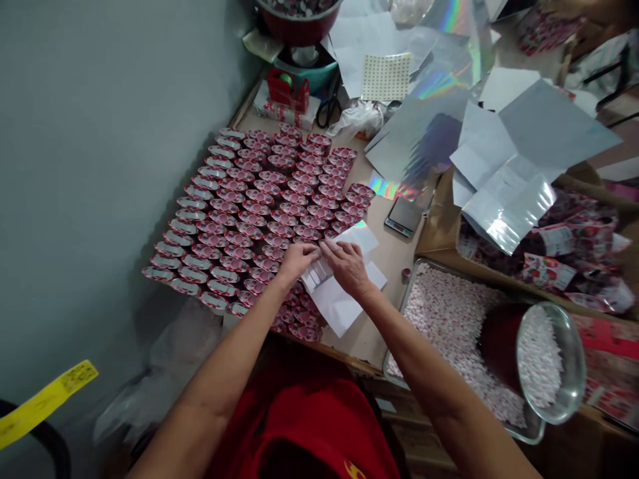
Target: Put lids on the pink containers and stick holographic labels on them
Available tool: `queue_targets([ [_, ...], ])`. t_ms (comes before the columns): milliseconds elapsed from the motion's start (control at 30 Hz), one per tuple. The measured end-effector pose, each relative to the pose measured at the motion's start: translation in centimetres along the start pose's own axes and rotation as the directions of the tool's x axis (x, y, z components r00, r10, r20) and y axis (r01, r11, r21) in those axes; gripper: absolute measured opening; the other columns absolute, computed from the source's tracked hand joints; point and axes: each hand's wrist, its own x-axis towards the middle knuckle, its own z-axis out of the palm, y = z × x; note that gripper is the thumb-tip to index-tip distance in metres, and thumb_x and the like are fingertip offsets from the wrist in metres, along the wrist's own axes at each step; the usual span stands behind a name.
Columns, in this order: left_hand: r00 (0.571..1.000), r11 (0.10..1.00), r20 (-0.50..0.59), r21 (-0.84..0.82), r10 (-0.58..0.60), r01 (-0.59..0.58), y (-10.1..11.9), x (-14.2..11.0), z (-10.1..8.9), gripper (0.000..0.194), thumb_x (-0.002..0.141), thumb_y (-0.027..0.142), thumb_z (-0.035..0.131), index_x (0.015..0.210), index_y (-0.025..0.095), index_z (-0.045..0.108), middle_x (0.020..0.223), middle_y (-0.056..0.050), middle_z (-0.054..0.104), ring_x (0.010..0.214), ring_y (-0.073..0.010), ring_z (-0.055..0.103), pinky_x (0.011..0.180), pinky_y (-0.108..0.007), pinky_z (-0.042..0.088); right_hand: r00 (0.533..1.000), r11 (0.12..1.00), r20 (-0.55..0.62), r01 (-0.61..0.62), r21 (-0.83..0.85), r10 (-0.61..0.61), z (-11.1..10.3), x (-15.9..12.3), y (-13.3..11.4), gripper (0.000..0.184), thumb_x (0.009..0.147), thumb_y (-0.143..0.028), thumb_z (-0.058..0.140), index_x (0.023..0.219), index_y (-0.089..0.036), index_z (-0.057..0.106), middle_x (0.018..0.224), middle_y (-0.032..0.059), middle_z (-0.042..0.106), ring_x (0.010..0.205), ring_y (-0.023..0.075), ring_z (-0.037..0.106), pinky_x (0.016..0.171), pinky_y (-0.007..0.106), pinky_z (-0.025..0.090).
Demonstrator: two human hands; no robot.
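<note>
My left hand (298, 261) and my right hand (346, 266) meet at the near right side of the rows of pouches (259, 199), fingertips almost touching. Both have their fingers drawn together in a pinch; whatever is between them is too small to make out. Beneath and beside them lie white sheets (339, 306), one bearing pale rectangular strips by my left fingers. The red-and-pink printed pouches stand upright, packed close. Many show round pink pieces at their open tops, while those along the left have pale, silvery tops.
A metal tray (415, 279) of small pale pieces stands at right, with a tilted pot (504, 342) in it. Behind are a carton (439, 219) of printed pouches, a small scale (403, 216), shiny sheets (419, 133), scissors (327, 110) and a red tape dispenser (288, 90).
</note>
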Motion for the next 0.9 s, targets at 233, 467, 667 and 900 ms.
queue_targets([
  [233, 0.998, 0.994, 0.037, 0.103, -0.047, 0.043, 0.0, -0.8, 0.3, 0.022, 0.074, 0.022, 0.070, 0.089, 0.016, 0.084, 0.086, -0.002, 0.081, 0.076, -0.0183, 0.070, 0.070, -0.025, 0.051, 0.998, 0.999, -0.058, -0.035, 0.027, 0.036, -2.6, -5.1, -0.8, 0.025, 0.105, -0.021, 0.056, 0.120, -0.025, 0.075, 0.125, 0.0064, 0.077, 0.116, 0.0254, 0.058, 0.101, 0.040, 0.033],
  [467, 0.991, 0.981, 0.002, 0.141, 0.134, -0.133, 1.2, 1.2, 5.4, 0.020, 0.077, 0.014, 0.075, 0.095, 0.019, 0.084, 0.101, -0.005, 0.082, 0.095, -0.0235, 0.074, 0.093, -0.034, 0.056, 0.892, 0.895, -0.166, -0.376, 0.240, 0.420, -10.8, -7.8, -5.8, 0.014, 0.098, -0.029, 0.066, 0.089, -0.024, 0.076, 0.064, 0.0000, 0.062, 0.069, 0.0175, 0.052, 0.073, 0.035, 0.033],
  [667, 0.907, 0.959, -0.406, -0.192, 0.115, -0.207, -0.8, -4.0, 3.8, 0.026, 0.087, 0.044, 0.079, 0.100, 0.021, 0.077, 0.108, -0.009, 0.078, 0.105, -0.0223, 0.071, 0.103, -0.037, 0.053, 0.617, 0.011, 0.360, -0.513, 0.858, 0.700, -11.2, -6.0, -10.1, 0.030, 0.084, -0.051, 0.080, 0.082, -0.022, 0.072, 0.062, -0.0043, 0.056, 0.056, 0.0123, 0.046, 0.056, 0.027, 0.034],
  [900, 0.898, 0.520, 0.141, -0.774, -0.416, 0.362, -3.9, -13.9, -1.3, 0.064, 0.083, 0.077, 0.070, 0.090, 0.013, 0.073, 0.090, -0.016, 0.079, 0.089, -0.0274, 0.078, 0.081, -0.039, 0.064, 0.559, -0.349, 0.570, -0.458, 0.818, 0.603, -5.6, -5.8, -13.1, 0.036, 0.070, -0.052, 0.089, 0.074, -0.020, 0.071, 0.064, -0.0036, 0.058, 0.054, 0.0094, 0.041, 0.052, 0.025, 0.036],
])
